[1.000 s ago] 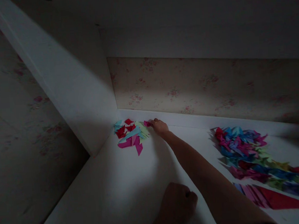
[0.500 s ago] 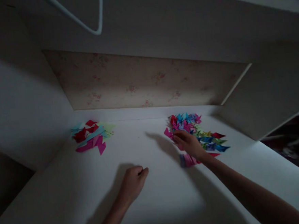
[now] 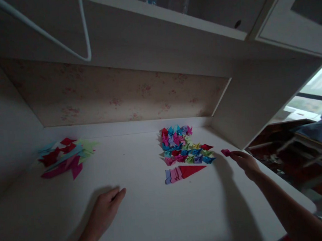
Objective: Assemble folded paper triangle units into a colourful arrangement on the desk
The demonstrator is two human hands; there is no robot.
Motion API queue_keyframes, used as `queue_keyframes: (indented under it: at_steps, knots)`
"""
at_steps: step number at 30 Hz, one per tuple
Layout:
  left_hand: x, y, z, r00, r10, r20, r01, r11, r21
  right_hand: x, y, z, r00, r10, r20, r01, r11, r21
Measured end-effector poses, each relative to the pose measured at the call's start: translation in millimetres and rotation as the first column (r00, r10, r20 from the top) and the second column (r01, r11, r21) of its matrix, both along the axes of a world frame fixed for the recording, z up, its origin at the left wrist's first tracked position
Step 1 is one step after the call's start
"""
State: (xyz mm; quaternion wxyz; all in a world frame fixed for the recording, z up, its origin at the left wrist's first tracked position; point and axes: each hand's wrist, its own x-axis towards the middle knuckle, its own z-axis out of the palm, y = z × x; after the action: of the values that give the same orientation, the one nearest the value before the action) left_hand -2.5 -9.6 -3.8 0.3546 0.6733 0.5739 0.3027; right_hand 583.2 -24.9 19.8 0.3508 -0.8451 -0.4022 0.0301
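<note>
Pinched in the fingertips of my right hand is a small magenta folded-paper piece, held above the right part of the white table. My left hand is near the middle left, fingers loosely curled and thumb forward, with nothing seen in it. Between the hands, farther back, lie close rows of colourful folded-paper pieces. Just in front of them is a row of flat folded strips, lilac and pink, with a long red pointed piece. A loose pile of red, blue, green and magenta folded papers lies at the back left.
The white table ends at a low ledge below a floral-papered back panel. A shelf overhangs it, with a white cable hanging at upper left. Beyond the right side panel stands furniture by a window.
My right hand has moved right, away from the paper rows, carrying the magenta piece. The view has turned to the right. My left hand has loosened slightly.
</note>
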Motion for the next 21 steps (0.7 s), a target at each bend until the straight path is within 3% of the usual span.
queue_keyframes:
  at_steps: [6,11,21]
  knots:
    - [2,-1,2.4,0.996,0.086,-0.024,-0.085,0.996,0.011,27,31,-4.5,0.996,0.081,0.047,-0.074,0.988,-0.136]
    - [2,0,8.9,0.991,0.131,-0.018,-0.131,0.991,-0.002,25,50,1.0,0.985,0.16,0.071,-0.145,0.972,-0.183]
    - [1,2,4.9,0.988,0.153,-0.038,-0.154,0.988,-0.014,15,65,-3.2,0.967,0.242,0.075,-0.221,0.951,-0.218]
